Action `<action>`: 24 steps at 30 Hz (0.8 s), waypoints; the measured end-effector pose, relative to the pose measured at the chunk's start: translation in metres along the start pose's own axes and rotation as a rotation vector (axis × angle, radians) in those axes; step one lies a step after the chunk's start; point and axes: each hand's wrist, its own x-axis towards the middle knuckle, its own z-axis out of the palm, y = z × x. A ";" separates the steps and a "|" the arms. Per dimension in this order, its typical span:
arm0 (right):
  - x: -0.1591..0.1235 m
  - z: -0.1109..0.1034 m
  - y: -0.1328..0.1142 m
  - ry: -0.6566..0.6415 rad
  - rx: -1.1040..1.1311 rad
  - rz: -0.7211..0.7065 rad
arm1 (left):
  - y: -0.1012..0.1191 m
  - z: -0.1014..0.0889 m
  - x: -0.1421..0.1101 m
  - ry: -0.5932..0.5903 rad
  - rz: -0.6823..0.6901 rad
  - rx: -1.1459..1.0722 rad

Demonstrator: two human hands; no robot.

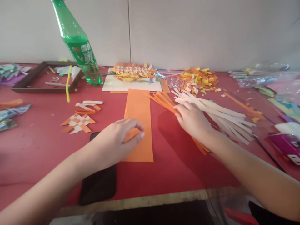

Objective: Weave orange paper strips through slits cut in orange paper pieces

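Note:
My left hand (125,137) is over the lower left part of a long orange paper sheet (139,109), its fingers curved and the thumb apart from them, with nothing between. My right hand (191,118) is closed on a bundle of orange paper strips (165,101), whose ends stick out on both sides of the hand. White paper strips (222,111) lie fanned just to its right. A small woven piece of orange and white paper (78,122), with a few loose strips above it, rests on the red table to the left.
A black phone (100,184) lies near the table's front edge. A green bottle (83,53) stands beside a dark frame (25,78). At the back are a white sheet (131,86) bearing woven paper (133,70) and a pile of yellow-orange scraps (199,78). A purple packet (286,145) lies right.

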 end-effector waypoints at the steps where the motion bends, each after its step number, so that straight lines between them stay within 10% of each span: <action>1: 0.001 0.000 0.002 0.006 -0.029 0.000 | -0.003 0.001 -0.001 0.026 0.007 0.120; 13: 0.002 -0.011 -0.056 -0.002 0.273 -0.043 | 0.009 0.051 -0.038 -0.032 0.177 0.482; 24: -0.017 0.002 -0.070 -0.001 0.341 -0.057 | 0.004 0.048 -0.012 0.121 0.164 0.655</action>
